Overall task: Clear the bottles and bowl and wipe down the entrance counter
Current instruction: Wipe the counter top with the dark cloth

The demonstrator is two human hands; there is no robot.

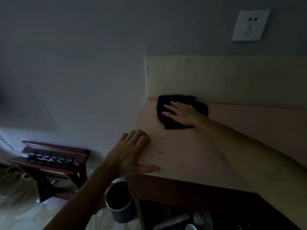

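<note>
- Pressing flat, fingers spread, right hand (180, 112) on dark purple cloth (167, 119), centre frame, far corner of counter (207, 146).
- Bracing left hand (131, 153), fingers together, on counter's left edge.
- Standing below, lower centre: dark cylindrical bin (118, 200).
</note>
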